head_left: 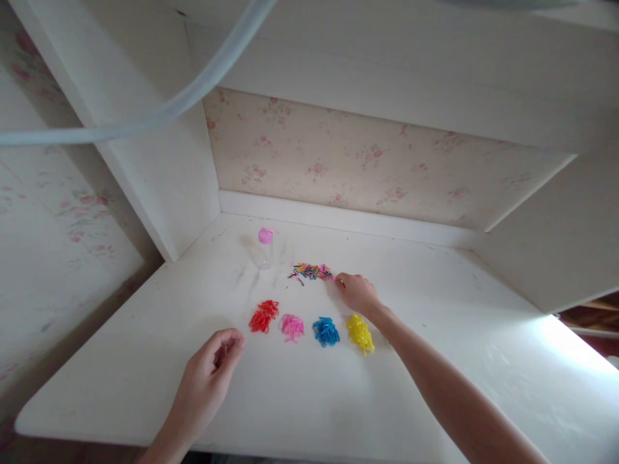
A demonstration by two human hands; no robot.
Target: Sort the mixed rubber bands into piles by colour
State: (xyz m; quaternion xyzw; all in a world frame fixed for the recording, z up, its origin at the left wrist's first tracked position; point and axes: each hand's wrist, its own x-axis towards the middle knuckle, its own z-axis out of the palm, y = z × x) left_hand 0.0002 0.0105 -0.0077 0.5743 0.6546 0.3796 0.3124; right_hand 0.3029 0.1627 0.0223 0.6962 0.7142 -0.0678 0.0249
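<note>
My right hand (356, 292) reaches over the white tabletop to the right end of a pile of mixed-colour small rubber bands (313, 271). Its thumb and fingers are pinched together at the pile's edge; what is between them is too small to tell. My left hand (213, 364) is held near the front left, fingers curled in and thumb against them, with nothing visible in it. Just beyond its fingertips lies a red pile of rubber bands (264, 316). To the right follow a pink pile (292, 327), a blue pile (326, 331) and a yellow pile (360, 334), the last beside my right forearm.
A clear container (264, 258) with something pink at its top stands at the back left. Behind the tabletop (290, 399) are a flowered wall (338, 161) and white side panels. A pale curved tube (193, 90) crosses the upper left foreground.
</note>
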